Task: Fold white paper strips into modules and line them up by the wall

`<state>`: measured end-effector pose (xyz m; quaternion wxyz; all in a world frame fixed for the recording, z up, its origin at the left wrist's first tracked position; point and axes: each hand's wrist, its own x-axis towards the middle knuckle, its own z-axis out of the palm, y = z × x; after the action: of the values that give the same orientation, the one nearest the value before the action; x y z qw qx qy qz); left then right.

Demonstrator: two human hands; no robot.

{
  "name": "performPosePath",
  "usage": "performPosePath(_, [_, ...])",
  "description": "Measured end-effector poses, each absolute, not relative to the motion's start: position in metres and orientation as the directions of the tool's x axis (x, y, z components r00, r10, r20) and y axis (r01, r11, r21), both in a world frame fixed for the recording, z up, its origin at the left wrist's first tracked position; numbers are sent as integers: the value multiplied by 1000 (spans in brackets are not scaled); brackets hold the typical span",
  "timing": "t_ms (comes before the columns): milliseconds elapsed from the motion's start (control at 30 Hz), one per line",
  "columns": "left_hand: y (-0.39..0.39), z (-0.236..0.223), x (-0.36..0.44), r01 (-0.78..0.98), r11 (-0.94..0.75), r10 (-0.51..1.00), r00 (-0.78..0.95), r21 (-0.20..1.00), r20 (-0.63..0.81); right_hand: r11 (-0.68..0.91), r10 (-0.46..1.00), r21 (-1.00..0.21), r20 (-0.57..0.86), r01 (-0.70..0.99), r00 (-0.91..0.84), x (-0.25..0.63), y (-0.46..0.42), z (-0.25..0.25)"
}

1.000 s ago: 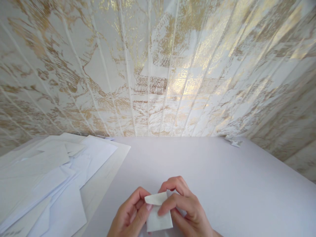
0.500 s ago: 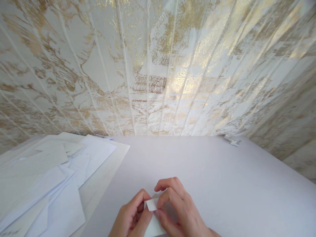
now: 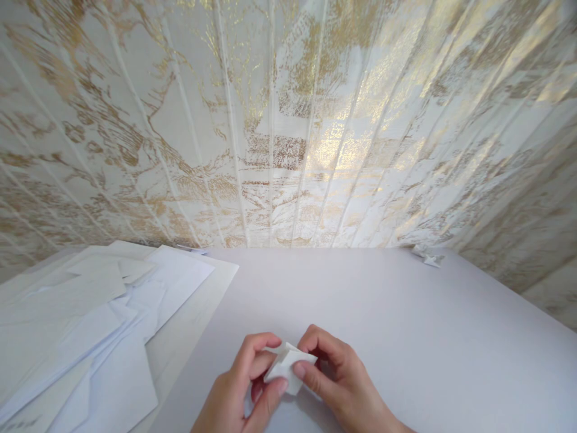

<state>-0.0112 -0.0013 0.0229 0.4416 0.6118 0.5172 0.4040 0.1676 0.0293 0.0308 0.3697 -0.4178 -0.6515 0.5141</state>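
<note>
Head view: my left grip (image 3: 247, 382) and right grip (image 3: 340, 376) pinch a folded white paper (image 3: 286, 365) over the table (image 3: 406, 337); loose sheets (image 3: 108, 337) lie left.

Gold-patterned white wall (image 3: 288, 150), pale smooth tabletop (image 3: 428, 337)

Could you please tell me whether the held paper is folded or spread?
Folded: the white paper between left hand and right hand shows overlapping layers and angled edges.

White papers (image 3: 112, 325) sprawl in a loose pile at left, small folded paper pieces (image 3: 433, 260) sit far right, gold-patterned wallpaper (image 3: 288, 150) gleaming behind!
</note>
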Motion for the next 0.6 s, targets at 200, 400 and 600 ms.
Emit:
performPosePath(200, [11, 28, -31, 469, -383, 915, 313, 796, 256, 420, 867, -880, 317, 221, -385, 175, 37, 34])
performPosePath(400, [17, 16, -40, 587, -646, 762, 530, 487, 372, 680, 703, -602, 374, 418, -606, 187, 43, 33])
performPosePath(600, [9, 15, -36, 677, -669, 741, 573, 307, 351, 656, 719, -601, 313, 457, -621, 185, 35, 35])
